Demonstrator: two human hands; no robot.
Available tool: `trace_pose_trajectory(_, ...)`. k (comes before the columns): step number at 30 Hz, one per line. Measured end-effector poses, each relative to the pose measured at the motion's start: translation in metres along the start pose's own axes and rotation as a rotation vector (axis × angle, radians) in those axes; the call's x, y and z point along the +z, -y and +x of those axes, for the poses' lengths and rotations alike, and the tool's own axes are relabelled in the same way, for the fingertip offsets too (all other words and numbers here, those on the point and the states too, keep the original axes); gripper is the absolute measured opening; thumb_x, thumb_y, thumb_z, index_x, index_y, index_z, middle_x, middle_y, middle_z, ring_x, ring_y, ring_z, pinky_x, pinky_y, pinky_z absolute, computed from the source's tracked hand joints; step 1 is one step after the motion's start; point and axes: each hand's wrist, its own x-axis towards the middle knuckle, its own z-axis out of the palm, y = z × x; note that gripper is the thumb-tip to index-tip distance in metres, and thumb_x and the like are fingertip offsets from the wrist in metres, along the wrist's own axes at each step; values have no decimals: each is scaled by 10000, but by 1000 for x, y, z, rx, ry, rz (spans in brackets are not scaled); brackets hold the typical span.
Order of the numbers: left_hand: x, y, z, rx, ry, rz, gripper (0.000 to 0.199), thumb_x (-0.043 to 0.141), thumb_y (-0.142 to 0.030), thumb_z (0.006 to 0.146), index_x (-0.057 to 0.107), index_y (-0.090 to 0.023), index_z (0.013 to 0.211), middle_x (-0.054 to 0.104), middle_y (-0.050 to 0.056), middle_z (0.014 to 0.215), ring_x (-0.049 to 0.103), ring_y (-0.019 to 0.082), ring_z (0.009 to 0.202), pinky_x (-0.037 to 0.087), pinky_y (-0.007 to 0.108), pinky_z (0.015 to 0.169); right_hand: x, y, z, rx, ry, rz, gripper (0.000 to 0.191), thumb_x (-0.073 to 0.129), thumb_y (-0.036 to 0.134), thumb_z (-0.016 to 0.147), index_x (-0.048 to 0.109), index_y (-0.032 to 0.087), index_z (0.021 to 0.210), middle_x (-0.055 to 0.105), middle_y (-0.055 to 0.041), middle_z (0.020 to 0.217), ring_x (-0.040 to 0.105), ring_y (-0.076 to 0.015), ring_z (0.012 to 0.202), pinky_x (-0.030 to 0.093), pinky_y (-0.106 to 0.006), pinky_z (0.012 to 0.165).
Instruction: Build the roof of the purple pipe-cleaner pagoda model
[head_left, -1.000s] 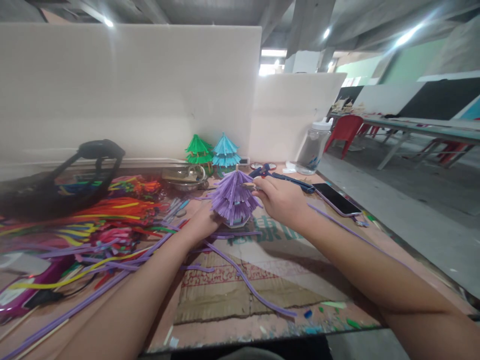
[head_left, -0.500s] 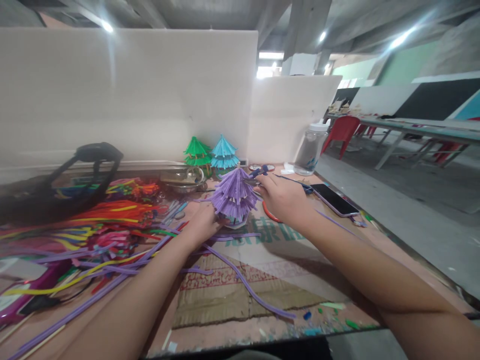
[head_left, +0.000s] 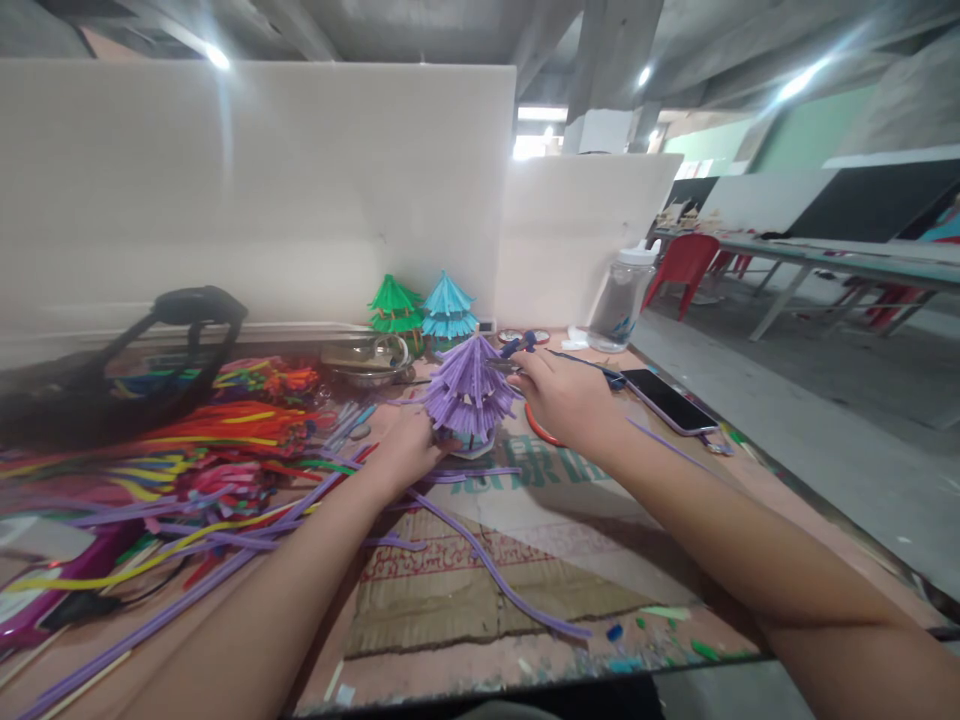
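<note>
A small two-tiered purple pavilion model (head_left: 472, 385) made of fuzzy pipe cleaners stands upright on a pale base over the cardboard. My left hand (head_left: 411, 447) is closed at its lower left side, by the base; its fingertips are partly hidden behind the model. At the model's upper right, my right hand (head_left: 562, 390) is closed around a small tool (head_left: 519, 346) with dark blue handles. Its metal end lies against the purple roof, and its exact kind is not clear. Loose purple pipe cleaners (head_left: 495, 575) lie in front of the model.
Green (head_left: 394, 302) and light blue (head_left: 448, 303) pavilion models stand behind. Bundled pipe cleaners (head_left: 225, 430), a glass bowl (head_left: 367, 360) and a blurred black object (head_left: 199, 305) are on the left. A phone (head_left: 670, 400) and a water bottle (head_left: 621, 300) are on the right. Orange-handled scissors (head_left: 541, 425) lie beneath my right hand.
</note>
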Motion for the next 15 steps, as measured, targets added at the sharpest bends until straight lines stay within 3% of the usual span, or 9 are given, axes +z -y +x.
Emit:
trace_pose_trajectory(9,-1,0,-1,54,-36,0,344,642,-390,840,679,-138,1071,710,156,1054,656,290,1004,456,339,833,2,0,0,7,-12,2,307,410,338,1013,643,151,1082,718,-79,889,615,-172,687,288,-296,563)
trace_pose_trajectory(15,-2,-1,0,46,3,28,360,619,-415,856,684,-135,1072,709,166,1053,654,304,989,452,365,836,1,0,0,13,-4,13,296,423,328,1007,648,149,1076,720,-83,882,622,-175,696,300,-297,566)
